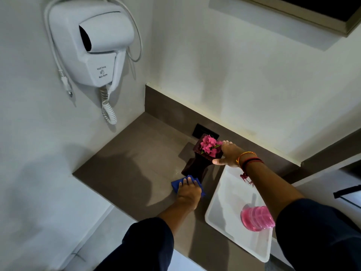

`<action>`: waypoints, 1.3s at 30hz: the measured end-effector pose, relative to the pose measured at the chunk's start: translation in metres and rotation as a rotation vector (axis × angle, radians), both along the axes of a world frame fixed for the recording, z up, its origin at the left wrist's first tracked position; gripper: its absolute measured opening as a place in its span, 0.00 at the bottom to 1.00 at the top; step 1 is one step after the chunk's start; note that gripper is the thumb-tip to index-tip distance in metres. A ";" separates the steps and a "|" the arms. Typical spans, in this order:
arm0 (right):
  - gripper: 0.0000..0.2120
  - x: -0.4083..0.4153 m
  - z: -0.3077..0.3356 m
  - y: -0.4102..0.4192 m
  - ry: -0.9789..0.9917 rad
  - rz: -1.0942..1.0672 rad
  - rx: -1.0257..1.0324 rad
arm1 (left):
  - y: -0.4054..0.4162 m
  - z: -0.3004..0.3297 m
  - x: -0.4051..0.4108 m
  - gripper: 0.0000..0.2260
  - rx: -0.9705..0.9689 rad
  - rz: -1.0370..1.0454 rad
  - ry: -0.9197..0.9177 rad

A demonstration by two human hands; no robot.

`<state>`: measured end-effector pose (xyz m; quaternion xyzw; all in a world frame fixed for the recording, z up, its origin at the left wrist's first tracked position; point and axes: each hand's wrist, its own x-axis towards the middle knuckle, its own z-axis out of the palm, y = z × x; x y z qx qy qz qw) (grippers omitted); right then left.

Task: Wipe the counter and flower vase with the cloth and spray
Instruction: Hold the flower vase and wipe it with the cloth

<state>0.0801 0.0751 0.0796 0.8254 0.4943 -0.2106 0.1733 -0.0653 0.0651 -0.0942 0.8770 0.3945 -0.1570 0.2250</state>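
Note:
A dark brown flower vase (195, 165) with pink flowers (209, 146) stands on the grey-brown counter (132, 157) near the back wall. My right hand (228, 154) grips the vase's top rim from the right. My left hand (189, 190) presses a blue cloth (176, 185) flat on the counter just in front of the vase's base. A spray bottle with pink liquid (256, 218) stands on a white tray (230, 194) at the right, partly hidden by my right forearm.
A white wall-mounted hair dryer (97, 44) with a coiled cord (109, 112) hangs on the left wall above the counter. A black socket plate (199, 130) sits in the backsplash behind the vase. The counter's front edge runs below my left arm.

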 end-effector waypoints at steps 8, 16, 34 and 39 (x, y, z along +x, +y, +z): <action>0.37 -0.004 0.001 0.000 -0.016 -0.008 0.010 | 0.042 0.023 -0.042 0.24 0.163 0.523 -0.565; 0.39 0.001 -0.004 0.003 -0.021 0.001 0.029 | 0.028 -0.018 -0.013 0.25 0.215 0.153 -0.051; 0.32 -0.004 -0.001 0.006 -0.033 -0.020 0.036 | 0.017 -0.018 -0.046 0.21 0.028 -0.073 -0.581; 0.33 -0.006 0.000 0.004 -0.034 -0.020 0.026 | 0.013 0.019 -0.048 0.25 -0.027 0.550 -1.140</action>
